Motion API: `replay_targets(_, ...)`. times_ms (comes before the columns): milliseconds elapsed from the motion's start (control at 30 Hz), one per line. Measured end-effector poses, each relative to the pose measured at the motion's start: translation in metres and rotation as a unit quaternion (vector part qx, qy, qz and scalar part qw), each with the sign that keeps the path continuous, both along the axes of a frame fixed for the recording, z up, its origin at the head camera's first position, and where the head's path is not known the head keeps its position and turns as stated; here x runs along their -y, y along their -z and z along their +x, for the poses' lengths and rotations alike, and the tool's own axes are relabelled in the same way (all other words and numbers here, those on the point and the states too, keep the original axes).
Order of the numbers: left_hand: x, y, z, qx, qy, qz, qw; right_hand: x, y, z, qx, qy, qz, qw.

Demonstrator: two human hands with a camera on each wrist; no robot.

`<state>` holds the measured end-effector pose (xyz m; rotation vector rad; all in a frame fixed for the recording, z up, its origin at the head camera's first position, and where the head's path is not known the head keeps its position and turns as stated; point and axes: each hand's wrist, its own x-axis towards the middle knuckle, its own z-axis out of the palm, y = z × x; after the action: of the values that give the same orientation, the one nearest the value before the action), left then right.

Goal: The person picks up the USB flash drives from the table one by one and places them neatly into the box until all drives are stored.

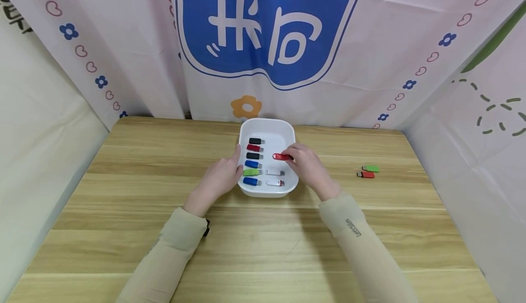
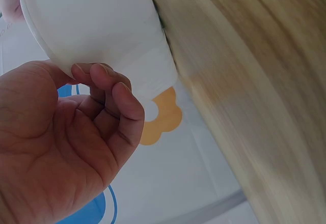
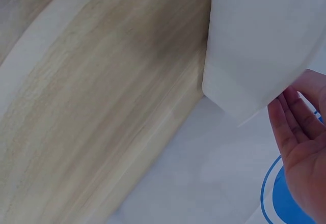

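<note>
A white plastic tray [image 1: 269,128] stands near the table's back edge. My left hand [image 1: 222,175] holds its left rim, thumb at the inside; the left wrist view shows curled fingers [image 2: 130,104] against the outer wall. Between the fingertips of my right hand [image 1: 308,166] is a red USB stick [image 1: 280,156], held over the tray's right half. A left column of USB sticks lies in the tray, including a black one [image 1: 255,141], a blue one [image 1: 251,164] and a green one [image 1: 250,172]. Two white USB sticks [image 1: 273,172] lie at the front right.
To the right on the wooden table [image 1: 349,239] lie a green USB stick [image 1: 371,169] and a red-and-black USB stick [image 1: 367,175]. A printed cloth [image 1: 341,97] hangs right behind the table. A dark band [image 1: 207,228] shows at the left wrist.
</note>
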<state>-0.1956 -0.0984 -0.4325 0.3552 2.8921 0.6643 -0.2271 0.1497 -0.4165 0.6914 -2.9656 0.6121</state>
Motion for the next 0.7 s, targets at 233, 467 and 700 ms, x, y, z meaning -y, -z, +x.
replay_targets(233,-0.001,-0.001,0.000,0.008,-0.004,0.003,1.0000,0.005,-0.001,-0.004,0.002,-0.016,0.013,0.9998)
replay_targets(467,-0.001,0.000,0.001,0.004,-0.003,-0.002,1.0000,0.011,0.001,-0.009,-0.003,-0.035,0.032,0.9989)
replay_targets(700,-0.001,0.000,0.001,0.000,-0.002,0.000,1.0000,0.019,0.006,-0.016,0.015,-0.039,0.064,0.9971)
